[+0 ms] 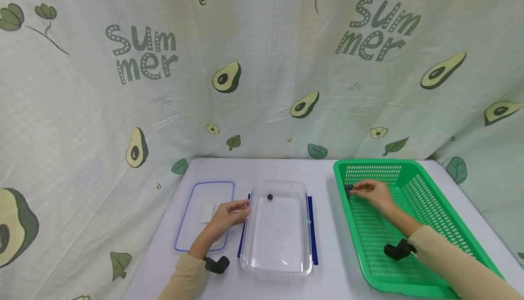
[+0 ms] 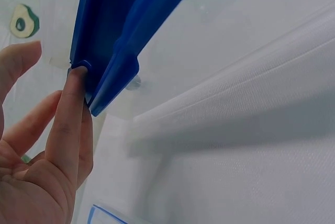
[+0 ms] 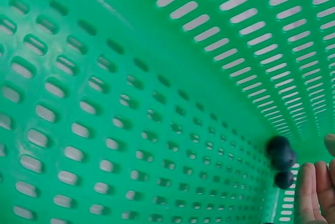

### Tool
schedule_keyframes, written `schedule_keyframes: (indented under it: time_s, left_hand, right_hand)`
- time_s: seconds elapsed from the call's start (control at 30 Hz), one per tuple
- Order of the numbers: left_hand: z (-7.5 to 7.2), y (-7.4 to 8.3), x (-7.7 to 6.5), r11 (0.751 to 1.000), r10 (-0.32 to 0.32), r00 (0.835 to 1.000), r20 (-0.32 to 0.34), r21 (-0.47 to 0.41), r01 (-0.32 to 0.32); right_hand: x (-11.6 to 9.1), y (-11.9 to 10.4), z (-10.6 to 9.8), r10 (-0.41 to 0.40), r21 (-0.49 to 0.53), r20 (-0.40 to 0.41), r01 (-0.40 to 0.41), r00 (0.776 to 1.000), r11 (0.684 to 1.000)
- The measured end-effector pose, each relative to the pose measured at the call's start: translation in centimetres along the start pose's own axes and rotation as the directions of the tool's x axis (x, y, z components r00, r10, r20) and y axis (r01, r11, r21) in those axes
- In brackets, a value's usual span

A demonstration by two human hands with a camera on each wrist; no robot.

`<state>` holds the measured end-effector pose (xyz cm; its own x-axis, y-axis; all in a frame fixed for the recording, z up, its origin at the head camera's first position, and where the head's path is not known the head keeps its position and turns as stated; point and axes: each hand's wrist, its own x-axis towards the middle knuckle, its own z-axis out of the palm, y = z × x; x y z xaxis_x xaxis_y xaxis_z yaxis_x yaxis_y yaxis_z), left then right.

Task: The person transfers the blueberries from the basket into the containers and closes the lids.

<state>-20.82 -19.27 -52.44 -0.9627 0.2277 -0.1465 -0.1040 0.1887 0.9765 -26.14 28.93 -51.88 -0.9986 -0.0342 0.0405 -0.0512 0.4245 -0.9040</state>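
Observation:
A clear plastic container point(image 1: 282, 236) with blue side latches stands in the middle of the table. One small dark ball, like a blueberry point(image 1: 269, 197), lies inside near its far end. My left hand point(image 1: 229, 216) is at the container's left side. In the left wrist view, its fairly straight fingers touch the end of the hanging blue latch point(image 2: 112, 41), thumb apart. My right hand point(image 1: 373, 194) reaches into the green basket point(image 1: 409, 286). Its extended fingers are beside a cluster of dark blueberries point(image 3: 280, 150) against the basket's left wall, nothing visibly gripped.
A clear lid with a blue edge point(image 1: 210, 182) lies flat left of the container, with a white rectangle point(image 1: 208, 212) on it. The table point(image 1: 327, 241) runs back to a patterned curtain point(image 1: 262, 72). The basket's slotted walls rise around my right hand.

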Motion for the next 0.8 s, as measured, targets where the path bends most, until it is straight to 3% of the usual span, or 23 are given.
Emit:
schedule_keyframes:
  time_s: [0.17, 0.37, 0.8]
  left_hand:
    - [-0.1, -0.1, 0.0, 1.000, -0.009, 1.000, -0.004, 0.007, 0.009]
    - [-0.1, 0.0, -0.1, 1.000, -0.002, 1.000, -0.006, 0.011, 0.002]
    - [-0.1, 0.1, -0.4, 1.000, 0.012, 1.000, -0.003, 0.012, -0.012]
  right_hand:
    - [-0.2, 0.6, 0.5, 0.018, -0.021, 0.019, -0.018, 1.000, 1.000]
    - [-0.7, 1.0, 1.3, -0.015, -0.079, 0.031, 0.018, 0.999, 0.997]
    - [-0.3, 1.5, 2.9, -0.115, -0.178, -0.082, 0.099, 0.990, 0.979]
